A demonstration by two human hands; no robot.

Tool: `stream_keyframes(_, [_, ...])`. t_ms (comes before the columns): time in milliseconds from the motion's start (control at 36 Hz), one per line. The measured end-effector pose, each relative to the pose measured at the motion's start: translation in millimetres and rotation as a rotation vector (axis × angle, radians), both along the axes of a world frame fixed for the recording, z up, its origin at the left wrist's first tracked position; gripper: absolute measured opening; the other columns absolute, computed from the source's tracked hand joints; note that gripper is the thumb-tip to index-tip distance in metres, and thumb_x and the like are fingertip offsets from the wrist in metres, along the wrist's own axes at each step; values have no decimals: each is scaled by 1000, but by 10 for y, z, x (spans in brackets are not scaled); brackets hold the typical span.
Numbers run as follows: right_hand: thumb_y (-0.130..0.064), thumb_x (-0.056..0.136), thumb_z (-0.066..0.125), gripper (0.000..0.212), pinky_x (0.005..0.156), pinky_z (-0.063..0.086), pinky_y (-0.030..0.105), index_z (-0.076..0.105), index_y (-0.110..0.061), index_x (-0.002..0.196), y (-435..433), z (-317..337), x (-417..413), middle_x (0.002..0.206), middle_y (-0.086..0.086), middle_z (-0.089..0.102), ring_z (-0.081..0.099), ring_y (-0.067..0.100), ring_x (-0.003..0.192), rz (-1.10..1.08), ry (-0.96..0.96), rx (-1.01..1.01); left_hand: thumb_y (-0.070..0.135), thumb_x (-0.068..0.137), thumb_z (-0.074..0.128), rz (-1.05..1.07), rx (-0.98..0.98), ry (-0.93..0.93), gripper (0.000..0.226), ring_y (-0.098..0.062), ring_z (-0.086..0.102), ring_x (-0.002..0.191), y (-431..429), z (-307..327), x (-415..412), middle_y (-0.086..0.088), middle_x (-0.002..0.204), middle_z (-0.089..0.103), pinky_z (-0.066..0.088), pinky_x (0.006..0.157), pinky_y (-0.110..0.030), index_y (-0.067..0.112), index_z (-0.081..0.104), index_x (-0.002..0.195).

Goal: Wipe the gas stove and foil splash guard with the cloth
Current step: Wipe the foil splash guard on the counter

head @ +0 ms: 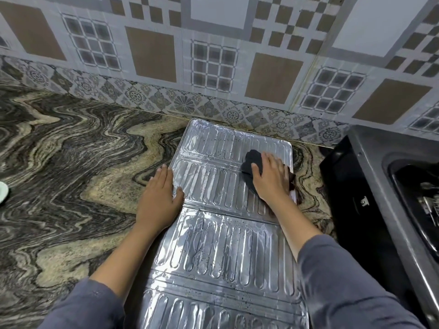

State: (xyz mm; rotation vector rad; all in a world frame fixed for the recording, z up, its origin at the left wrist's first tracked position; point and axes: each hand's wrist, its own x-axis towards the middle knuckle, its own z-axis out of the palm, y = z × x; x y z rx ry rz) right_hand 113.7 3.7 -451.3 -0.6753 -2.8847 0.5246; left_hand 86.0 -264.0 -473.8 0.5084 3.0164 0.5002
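The foil splash guard (221,243) lies flat on the marbled counter, a long ribbed silver sheet with dark specks on its near panels. My right hand (270,179) presses a dark grey cloth (253,160) onto the guard's far right part, palm down over the cloth. At the guard's left edge, my left hand (159,198) rests flat with fingers spread, thumb on the foil and nothing in its grasp. The gas stove (356,210) is the black body at the right, only partly in view.
The swirled granite counter (71,162) spreads to the left. A tiled wall (213,67) rises behind. A steel sink (408,186) with utensils sits at the far right. A white object (2,191) peeks in at the left edge.
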Motion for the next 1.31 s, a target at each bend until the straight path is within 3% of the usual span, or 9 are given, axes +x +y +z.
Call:
stream_keyframes(167, [-48,97,22,58,117,0,43,18,-19,147,33,-128,-207,156,3,17,6,29,145,-57,-61,114,55,79,0,4,-3,9,84,-18,6,146,9,6,5,-8,158,7,4,117,-30,8,12,148])
stream_keyframes(389, [-45,99,21,57,118,0,45,12,-18,148,268,-64,-476,158,4,11,3,29,145,-102,-133,97,56,79,-2,13,-6,14,84,-15,4,146,22,37,20,-5,158,5,-2,113,-25,11,10,148])
stream_keyframes(556, [-43,98,24,52,112,-10,55,15,-27,148,117,-93,-451,159,-2,6,-3,24,146,-80,6,124,56,82,0,18,-15,23,80,-14,3,146,11,22,28,-4,158,4,0,114,-26,13,7,149])
stream_keyframes(944, [-49,97,17,56,112,-3,58,9,-30,148,-166,-110,-887,157,-4,10,8,25,142,-110,-107,37,55,82,-2,17,0,18,79,-12,0,145,11,0,16,-1,158,-2,-3,114,-25,15,3,149])
stream_keyframes(1306, [-49,96,19,54,113,1,56,11,-31,147,-754,-92,-1400,157,-2,11,11,27,141,62,-94,41,50,89,7,34,47,1,68,-10,-7,145,21,-20,21,2,156,-10,-2,118,-27,17,-3,148])
